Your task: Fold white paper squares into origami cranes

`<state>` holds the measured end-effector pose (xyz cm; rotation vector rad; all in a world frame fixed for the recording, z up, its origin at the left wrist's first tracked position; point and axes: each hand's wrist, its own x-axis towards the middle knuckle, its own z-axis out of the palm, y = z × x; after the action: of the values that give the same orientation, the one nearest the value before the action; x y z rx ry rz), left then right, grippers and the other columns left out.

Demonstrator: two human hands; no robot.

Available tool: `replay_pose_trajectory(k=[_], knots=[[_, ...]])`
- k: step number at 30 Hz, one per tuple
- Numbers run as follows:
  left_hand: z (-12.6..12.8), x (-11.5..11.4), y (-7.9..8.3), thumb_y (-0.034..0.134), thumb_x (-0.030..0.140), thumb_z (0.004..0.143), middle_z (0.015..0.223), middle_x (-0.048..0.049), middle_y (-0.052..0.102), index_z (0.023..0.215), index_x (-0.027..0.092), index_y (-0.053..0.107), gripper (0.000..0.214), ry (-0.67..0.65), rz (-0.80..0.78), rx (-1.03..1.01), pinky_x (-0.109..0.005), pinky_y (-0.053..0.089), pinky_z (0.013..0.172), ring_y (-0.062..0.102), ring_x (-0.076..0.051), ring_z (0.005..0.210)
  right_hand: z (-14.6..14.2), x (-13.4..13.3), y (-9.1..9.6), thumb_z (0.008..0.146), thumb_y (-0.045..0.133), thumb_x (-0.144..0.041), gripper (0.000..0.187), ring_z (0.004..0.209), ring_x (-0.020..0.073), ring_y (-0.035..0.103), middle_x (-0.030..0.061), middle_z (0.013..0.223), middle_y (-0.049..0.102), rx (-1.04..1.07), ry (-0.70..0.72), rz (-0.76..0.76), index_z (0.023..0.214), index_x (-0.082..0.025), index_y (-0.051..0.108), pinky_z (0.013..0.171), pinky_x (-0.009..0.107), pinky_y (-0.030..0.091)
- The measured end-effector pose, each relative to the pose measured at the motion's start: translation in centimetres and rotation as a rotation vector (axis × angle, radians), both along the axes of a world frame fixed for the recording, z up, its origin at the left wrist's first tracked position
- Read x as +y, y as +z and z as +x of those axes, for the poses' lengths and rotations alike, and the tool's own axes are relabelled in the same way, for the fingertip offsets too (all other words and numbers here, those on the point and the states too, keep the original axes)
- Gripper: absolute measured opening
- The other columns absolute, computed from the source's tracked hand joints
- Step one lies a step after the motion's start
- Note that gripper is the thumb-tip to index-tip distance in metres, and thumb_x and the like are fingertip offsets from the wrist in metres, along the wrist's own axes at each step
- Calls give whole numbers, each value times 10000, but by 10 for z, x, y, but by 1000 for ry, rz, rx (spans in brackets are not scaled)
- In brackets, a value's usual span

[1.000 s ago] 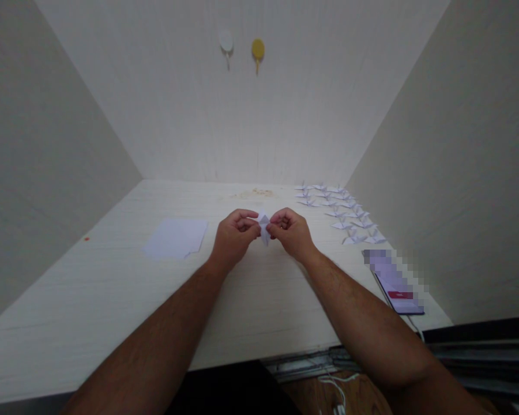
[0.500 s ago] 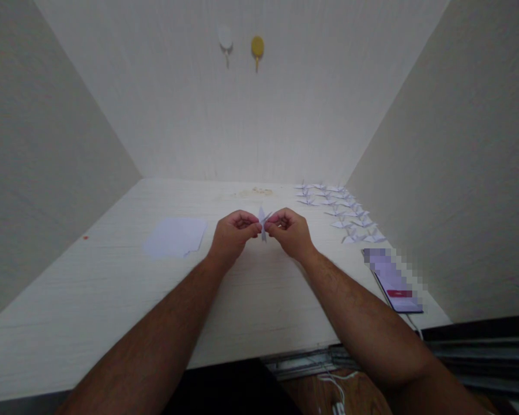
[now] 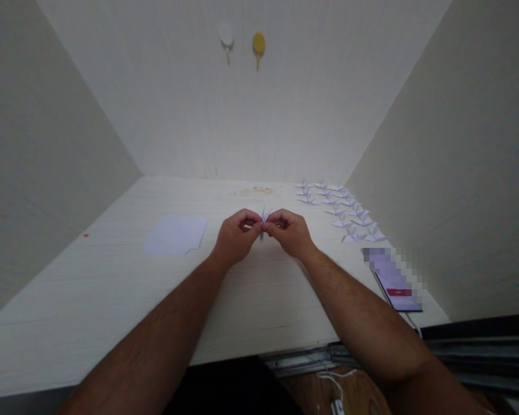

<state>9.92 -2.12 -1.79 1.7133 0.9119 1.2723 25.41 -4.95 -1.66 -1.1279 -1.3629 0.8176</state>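
Observation:
Between my two hands, above the middle of the white table [image 3: 259,300], is a small folded white paper crane [image 3: 264,214]. My left hand [image 3: 239,235] pinches it from the left with thumb and fingers. From the right, my right hand [image 3: 289,231] grips it the same way, and the fingertips of both hands nearly meet. Thin points of paper stick out above and below the fingers; the crane's middle is hidden by them. Left of my left hand lies a stack of white paper sheets [image 3: 175,234].
Several finished paper cranes [image 3: 341,222] stand in rows at the back right. A phone [image 3: 391,279] with a cable lies by the right edge. Walls close in the table at the back and sides; a yellow hook [image 3: 258,43] and a white hook [image 3: 226,36] hang on the back wall.
My hands have come slightly closer together around the paper crane. Less of the paper shows between the fingers, and it appears narrower.

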Motion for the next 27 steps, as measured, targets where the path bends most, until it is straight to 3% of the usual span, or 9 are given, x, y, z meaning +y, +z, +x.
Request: replay_pose_trajectory(k=[5, 13, 21, 27], knots=[[1, -2, 1, 639, 210, 770, 821, -31, 677, 794, 173, 637, 44, 66, 173, 122, -227, 519, 622, 637, -129, 722, 2, 0, -5, 756, 703, -373, 196, 583, 113, 587, 0, 686, 658, -126, -5, 75, 774, -198, 617, 557, 241, 472], [1, -5, 3, 638, 207, 773, 725, -13, 695, 759, 174, 640, 36, 95, 215, 193, -214, 517, 582, 647, -115, 622, 5, 3, -7, 784, 642, -309, 124, 578, 112, 570, -16, 655, 630, -206, -32, 100, 750, -203, 587, 549, 240, 447], [4, -5, -1, 646, 204, 752, 736, -6, 723, 814, 184, 668, 68, 154, 205, 195, -237, 547, 651, 674, -131, 662, 2, 3, -9, 784, 622, -292, 94, 613, 123, 623, 1, 694, 675, -175, -104, 85, 792, -198, 626, 592, 252, 493], [6, -4, -3, 637, 207, 749, 781, -24, 721, 828, 178, 679, 94, 173, 208, 205, -253, 544, 682, 675, -137, 691, 1, 1, -5, 787, 623, -284, 88, 638, 125, 596, 2, 714, 675, -292, -183, 152, 763, -207, 657, 602, 252, 478]])
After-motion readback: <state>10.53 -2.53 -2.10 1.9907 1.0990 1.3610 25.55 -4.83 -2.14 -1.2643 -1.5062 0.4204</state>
